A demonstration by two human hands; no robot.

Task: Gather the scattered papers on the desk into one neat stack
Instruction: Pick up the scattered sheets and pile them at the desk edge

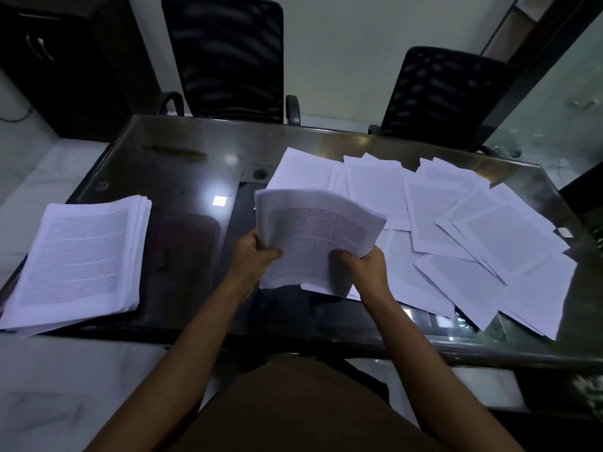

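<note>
A bundle of printed sheets is held above the middle of the dark glass desk, its top edge curling toward me. My left hand grips its lower left side and my right hand grips its lower right side. A thick stack of printed papers lies on the desk's left end, its near corner hanging over the edge. Several loose white sheets lie scattered and overlapping across the right half of the desk.
Two black mesh office chairs stand behind the far edge of the desk. A dark cabinet fills the back left corner. A glass partition runs along the right.
</note>
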